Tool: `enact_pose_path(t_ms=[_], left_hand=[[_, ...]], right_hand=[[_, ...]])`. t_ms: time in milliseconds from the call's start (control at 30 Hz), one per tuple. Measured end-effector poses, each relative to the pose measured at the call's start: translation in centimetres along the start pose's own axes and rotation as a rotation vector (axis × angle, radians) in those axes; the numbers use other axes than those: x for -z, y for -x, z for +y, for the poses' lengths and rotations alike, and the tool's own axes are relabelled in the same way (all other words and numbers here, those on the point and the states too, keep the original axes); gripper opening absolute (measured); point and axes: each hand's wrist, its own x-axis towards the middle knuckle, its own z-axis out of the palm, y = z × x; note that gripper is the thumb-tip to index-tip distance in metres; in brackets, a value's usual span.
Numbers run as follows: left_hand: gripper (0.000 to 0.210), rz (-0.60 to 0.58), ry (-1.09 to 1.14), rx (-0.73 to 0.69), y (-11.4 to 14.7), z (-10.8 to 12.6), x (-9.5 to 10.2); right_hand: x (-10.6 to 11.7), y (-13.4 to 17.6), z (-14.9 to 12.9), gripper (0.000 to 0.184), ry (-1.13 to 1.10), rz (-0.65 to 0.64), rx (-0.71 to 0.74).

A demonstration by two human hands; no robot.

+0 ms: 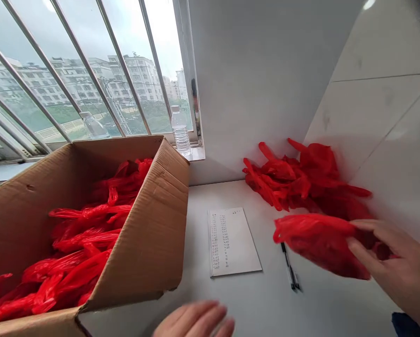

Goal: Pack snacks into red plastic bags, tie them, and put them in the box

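Note:
My right hand (pixel 385 260) is closed around one end of a red plastic bag (pixel 322 243), holding it over the right side of the white table; what the bag contains is hidden. A black pen (pixel 289 269) lies partly under the bag's near end. At the bottom edge of the view is my left hand (pixel 196 322), slightly blurred, its fingers loosely apart and nothing visible in them. It is between the cardboard box (pixel 157 220) and the notepad (pixel 236 243), touching neither. Handwritten columns fill the left part of the notepad's page.
Several red bags (pixel 90 238) lie inside the tall-sided box on the left. More red bags (pixel 297 178) are heaped in the right corner against the walls. A clear water bottle (pixel 180 131) stands on the sill beside the barred window (pixel 101 70).

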Motion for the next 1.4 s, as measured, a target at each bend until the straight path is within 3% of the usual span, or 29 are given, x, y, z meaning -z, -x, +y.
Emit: enact_pose_path(t_ms=[33, 67, 133, 233, 367, 567, 700, 800, 900, 1033, 1100, 1233, 1333, 1400], left_hand=[[0.047, 0.117, -0.125, 0.002, -1.3, -0.9, -1.3], [0.057, 0.153, -0.254, 0.043, -2.6, -1.8, -2.6], [0.081, 0.196, -0.458, 0.161, -4.7, -3.5, -5.0], [0.1, 0.211, -0.595, 0.136, -5.5, -5.3, -7.4], [0.11, 0.23, -0.666, 0.068, -4.6, -5.5, -8.2], [0.101, 0.287, -0.722, 0.012, -4.3, -4.7, -8.2], [0.096, 0.281, -0.644, 0.021, -3.9, -5.2, -8.6], [0.072, 0.29, -0.467, 0.043, -3.4, -5.7, -7.9], [0.045, 0.388, -0.165, 0.111, -3.4, -4.8, -5.5], [0.032, 0.603, 0.23, 0.183, -5.1, -0.8, -1.6], [0.033, 0.629, 0.296, 0.115, -6.4, 1.3, -0.2], [0.034, 0.504, 0.208, 0.009, -8.8, 3.6, 1.3], [0.039, 0.335, 0.069, 0.039, -10.1, 3.5, 1.6], [0.043, 0.26, -0.005, 0.055, -10.6, 3.0, 1.6]], right_hand=[[-0.2, 0.2, -0.8, 0.032, -0.04, -0.006, 0.034], [-0.5, 0.5, -1.5, 0.028, -0.086, -0.005, 0.074], [-1.3, 0.9, -2.6, 0.023, -0.193, -0.012, 0.151], [-2.6, 1.5, -3.9, 0.02, -0.316, -0.064, 0.208], [-3.8, 1.9, -5.5, 0.019, -0.379, -0.105, 0.245], [-3.8, 2.7, -7.1, 0.016, -0.422, -0.154, 0.38], [-3.8, 3.5, -7.4, 0.017, -0.415, -0.227, 0.448], [-4.1, 4.1, -7.3, 0.022, -0.432, -0.287, 0.481], [-4.5, 4.5, -8.0, 0.025, -0.48, -0.29, 0.48], [-5.5, 4.6, -10.2, 0.032, -0.599, -0.259, 0.458], [-6.5, 4.6, -11.2, 0.036, -0.671, -0.289, 0.461], [-8.8, 4.8, -11.2, 0.024, -0.729, -0.305, 0.363], [-9.9, 4.9, -10.3, 0.004, -0.773, -0.242, 0.238], [-10.1, 4.8, -9.8, 0.01, -0.801, -0.238, 0.171]])
